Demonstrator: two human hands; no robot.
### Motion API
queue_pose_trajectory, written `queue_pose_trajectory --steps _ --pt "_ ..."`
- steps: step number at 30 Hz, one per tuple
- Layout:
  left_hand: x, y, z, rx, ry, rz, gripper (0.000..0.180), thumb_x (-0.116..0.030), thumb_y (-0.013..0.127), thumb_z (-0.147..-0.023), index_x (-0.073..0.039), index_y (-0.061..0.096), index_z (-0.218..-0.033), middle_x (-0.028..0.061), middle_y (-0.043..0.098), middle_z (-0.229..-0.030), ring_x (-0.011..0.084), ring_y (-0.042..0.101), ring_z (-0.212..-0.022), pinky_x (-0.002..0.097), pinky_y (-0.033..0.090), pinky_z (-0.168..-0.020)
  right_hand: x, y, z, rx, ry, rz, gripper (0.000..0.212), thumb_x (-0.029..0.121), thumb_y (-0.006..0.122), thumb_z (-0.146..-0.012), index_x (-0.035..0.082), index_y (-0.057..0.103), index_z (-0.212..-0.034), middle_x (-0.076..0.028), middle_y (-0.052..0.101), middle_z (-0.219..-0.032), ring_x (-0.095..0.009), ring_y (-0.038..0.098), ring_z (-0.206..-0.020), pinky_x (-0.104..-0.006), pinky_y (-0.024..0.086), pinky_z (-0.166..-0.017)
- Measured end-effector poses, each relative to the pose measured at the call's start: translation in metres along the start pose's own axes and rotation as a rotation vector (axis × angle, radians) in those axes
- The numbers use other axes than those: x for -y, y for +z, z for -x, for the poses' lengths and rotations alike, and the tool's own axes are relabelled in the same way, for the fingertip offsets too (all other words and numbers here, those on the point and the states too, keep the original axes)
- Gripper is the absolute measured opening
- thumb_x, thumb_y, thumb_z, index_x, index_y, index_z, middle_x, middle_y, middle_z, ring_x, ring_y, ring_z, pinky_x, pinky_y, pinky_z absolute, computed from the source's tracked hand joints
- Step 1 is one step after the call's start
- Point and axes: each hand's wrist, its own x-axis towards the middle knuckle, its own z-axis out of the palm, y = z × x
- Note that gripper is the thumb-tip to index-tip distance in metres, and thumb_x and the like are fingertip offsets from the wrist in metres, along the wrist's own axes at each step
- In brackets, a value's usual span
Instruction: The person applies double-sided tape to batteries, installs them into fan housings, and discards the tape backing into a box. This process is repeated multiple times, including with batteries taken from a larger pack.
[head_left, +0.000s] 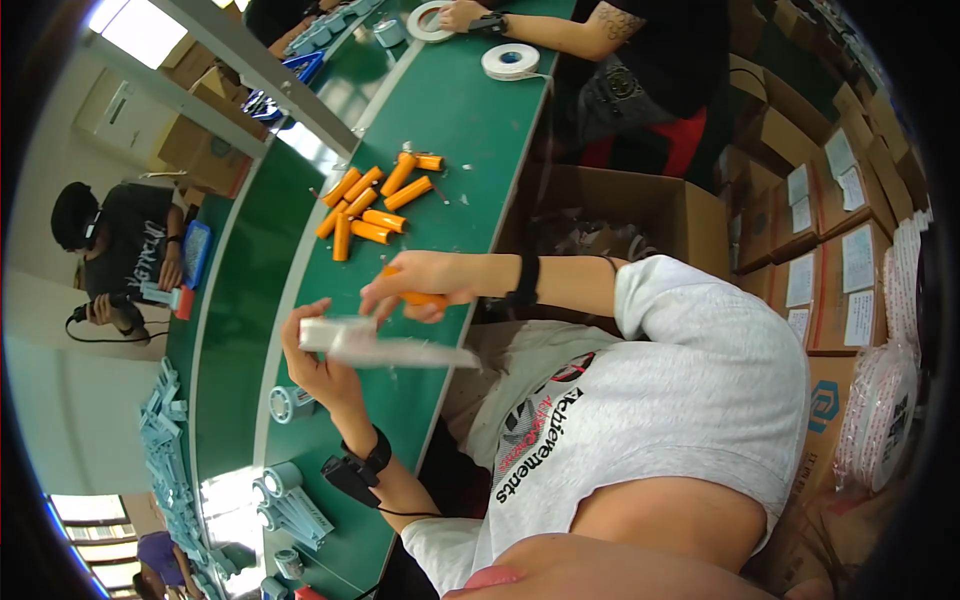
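Note:
My left hand (325,365) curls round a white, elongated piece (350,338) whose long end is smeared by motion, so its kind is unclear. Close above it, my right hand (415,280) grips an orange battery cell (425,299), partly covered by the fingers. The right fingertips are near the white piece; whether they touch it I cannot tell. Beyond my right hand, several orange battery cells (370,222) lie in a loose heap on the green table (470,130), some with thin wires at their ends. A light-blue round part (290,404) stands beside my left wrist.
Light-blue handled parts (295,510) lie at the lower left; a row of others (165,450) lines the far side. A white tape roll (511,62) sits near a co-worker's arm (550,35). An open carton (620,215) adjoins the table edge. Another person (130,240) works opposite.

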Motion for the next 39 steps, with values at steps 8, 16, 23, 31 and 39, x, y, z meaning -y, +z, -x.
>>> queue_pose_trajectory --steps 8,16,23,31,39 --pt "0.015 -0.009 -0.004 -0.291 -0.295 0.131 0.012 0.002 0.049 -0.085 0.002 0.048 -0.096 0.0145 0.06 -0.088 0.0188 0.061 -0.072 0.0291 0.051 -0.067 -0.023 0.008 0.037 0.581 0.231 0.134 0.033 0.017 0.064 -0.08 -0.006 0.055 -0.101 -0.011 0.064 -0.07 -0.003 0.037 -0.035 -0.0181 0.028 -0.032" --pt "0.04 -0.046 0.023 -0.439 -0.511 0.389 0.013 -0.002 0.049 -0.086 0.002 0.048 -0.098 0.011 0.058 -0.081 0.0172 0.058 -0.065 0.0273 0.049 -0.06 0.063 -0.098 0.115 0.011 0.333 0.561 0.022 0.013 0.072 -0.07 -0.004 0.06 -0.076 -0.003 0.053 -0.057 -0.004 0.043 -0.038 -0.018 0.028 -0.032" --pt "0.043 -0.045 0.04 -0.265 -0.478 -0.04 0.032 0.003 0.045 -0.082 0.001 0.049 -0.113 0.0093 0.053 -0.084 0.0151 0.055 -0.066 0.0242 0.044 -0.055 0.091 -0.158 0.156 -0.857 -0.064 0.827 0.032 0.021 0.058 -0.084 -0.003 0.056 -0.105 -0.004 0.059 -0.074 -0.008 0.051 -0.051 -0.0205 0.039 -0.045" --pt "0.018 -0.021 0.032 -0.059 -0.366 -0.323 0.054 0.013 0.037 -0.07 -0.002 0.049 -0.12 0.0117 0.053 -0.088 0.0228 0.055 -0.075 0.0323 0.045 -0.062 0.013 -0.002 0.005 -0.195 -0.464 0.571 0.035 0.02 0.049 -0.092 -0.005 0.05 -0.116 -0.014 0.064 -0.096 -0.018 0.062 -0.079 -0.0286 0.049 -0.075" --pt "-0.003 -0.001 0.03 0.148 -0.375 -0.225 0.051 0.013 0.038 -0.069 -0.003 0.05 -0.116 0.0143 0.052 -0.091 0.0319 0.055 -0.076 0.0368 0.045 -0.066 -0.018 0.043 -0.032 -0.209 -0.211 0.795 0.026 0.019 0.048 -0.092 -0.003 0.053 -0.105 -0.007 0.062 -0.097 -0.009 0.053 -0.082 -0.0255 0.044 -0.072"
